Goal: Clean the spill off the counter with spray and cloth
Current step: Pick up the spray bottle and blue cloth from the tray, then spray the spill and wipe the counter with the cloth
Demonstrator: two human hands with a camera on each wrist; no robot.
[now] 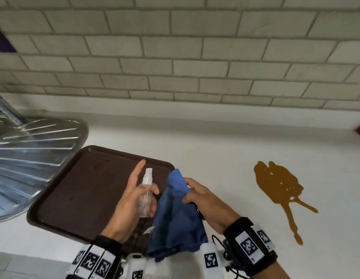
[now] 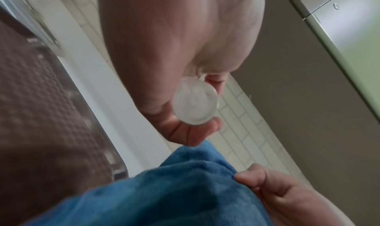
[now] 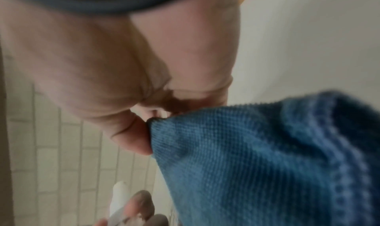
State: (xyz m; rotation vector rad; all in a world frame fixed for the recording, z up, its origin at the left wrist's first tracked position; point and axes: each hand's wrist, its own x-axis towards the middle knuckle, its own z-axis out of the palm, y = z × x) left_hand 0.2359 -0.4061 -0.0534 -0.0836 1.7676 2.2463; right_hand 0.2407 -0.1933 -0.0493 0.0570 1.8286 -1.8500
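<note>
The left hand (image 1: 132, 200) is wrapped around a small clear spray bottle (image 1: 146, 193), thumb and lower fingers curled round its body while the index finger sticks out straight past the white nozzle; the bottle is held upright above the near right part of a dark brown tray (image 1: 74, 188). From the left wrist view the bottle's round base (image 2: 195, 102) shows between the fingers. The right hand (image 1: 203, 198) grips a blue cloth (image 1: 177, 216) just to the right of the bottle, fingers bunched on its top fold, the rest hanging down over the tray's right edge; the right wrist view shows the cloth (image 3: 257, 164) pinched at the thumb. The brown spill (image 1: 279, 184) lies on the white counter (image 1: 205, 141), well to the right of the tray and clear of both hands. A metal sink drainboard (image 1: 30, 156) sits left of the tray, against a grey tiled wall (image 1: 175, 57).
</note>
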